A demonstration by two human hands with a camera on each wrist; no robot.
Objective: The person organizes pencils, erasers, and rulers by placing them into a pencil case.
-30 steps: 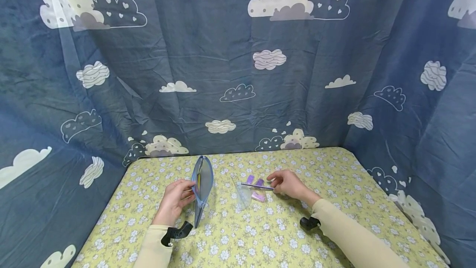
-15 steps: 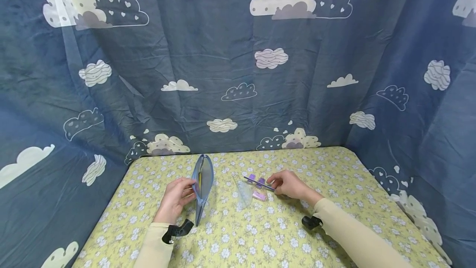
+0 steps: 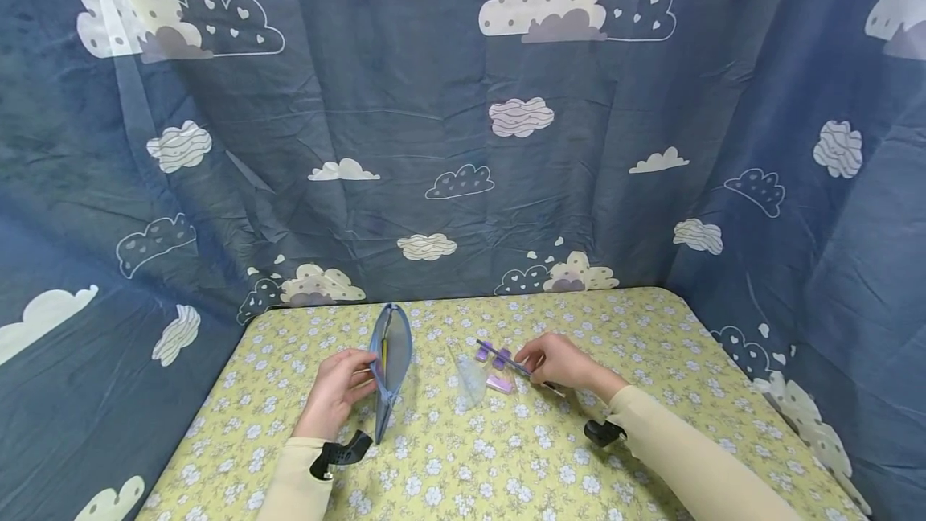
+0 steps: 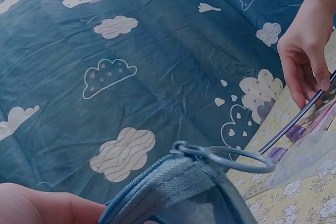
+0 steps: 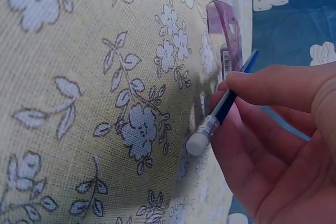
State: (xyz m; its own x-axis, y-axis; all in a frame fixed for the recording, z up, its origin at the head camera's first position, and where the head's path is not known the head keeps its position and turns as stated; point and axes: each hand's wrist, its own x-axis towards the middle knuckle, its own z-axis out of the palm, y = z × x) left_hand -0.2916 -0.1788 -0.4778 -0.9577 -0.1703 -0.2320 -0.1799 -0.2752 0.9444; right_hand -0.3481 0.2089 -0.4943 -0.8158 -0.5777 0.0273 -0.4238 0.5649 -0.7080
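Observation:
My left hand (image 3: 336, 392) grips the near-left edge of a blue zip pencil case (image 3: 398, 356), held upright with its mouth spread. A yellow pencil (image 3: 385, 350) shows inside it. In the left wrist view, the ring-shaped zip pull (image 4: 236, 158) hangs at the corner of the case. My right hand (image 3: 560, 362) pinches a dark blue pencil (image 3: 499, 353) between thumb and fingers, low over the cloth. Its white eraser (image 5: 198, 144) pokes out on the near side of the fingers in the right wrist view, while the other end points away to the left.
Purple pieces (image 3: 501, 358) and a pink-purple block (image 3: 499, 383) lie under and beside the pencil. Left of them is a clear, curved plastic sheet (image 3: 472, 384). A yellow flowered cloth (image 3: 448, 473) covers the table, with a blue cloud curtain (image 3: 405, 103) behind.
The pencil has turned in my right hand: its left end has swung farther from me, and its other end now shows beyond the fingers. My left hand keeps holding the case.

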